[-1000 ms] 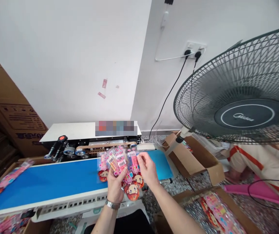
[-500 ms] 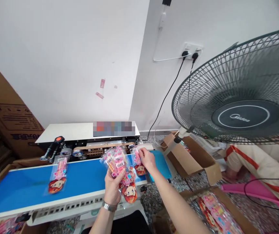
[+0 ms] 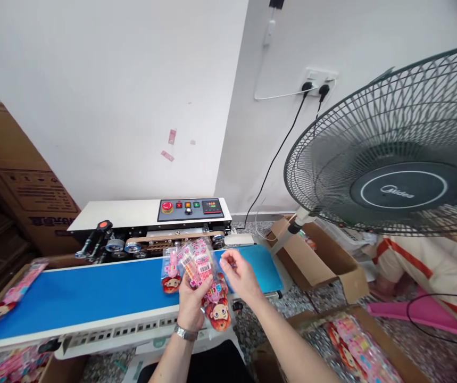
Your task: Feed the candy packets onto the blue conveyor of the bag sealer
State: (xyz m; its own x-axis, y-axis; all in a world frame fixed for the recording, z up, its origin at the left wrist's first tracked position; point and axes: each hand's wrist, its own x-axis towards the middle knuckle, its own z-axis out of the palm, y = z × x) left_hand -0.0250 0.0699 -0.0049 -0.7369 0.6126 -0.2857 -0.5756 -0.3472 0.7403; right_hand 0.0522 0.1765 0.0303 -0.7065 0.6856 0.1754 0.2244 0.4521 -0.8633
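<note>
My left hand is closed around a fanned bunch of clear plastic packets, pink, with barcodes and a red-haired cartoon face. It holds them above the right part of a blue conveyor belt. Just right of the bunch is my right hand, its fingers loosely curled and apart, with nothing visible in them. One similar packet lies on the belt at the left of the bunch, under the machine's rollers. Another packet is at the belt's far left end, partly over the edge.
Behind the belt stands the sealing machine's control panel. A large fan takes up the right side. Open cardboard boxes sit on the floor, one with more packets. Another person's sleeve shows behind the fan.
The packet that my right hand held at the belt has been let go and moved left past the bunch. The farther packet has travelled to the belt's left end.
</note>
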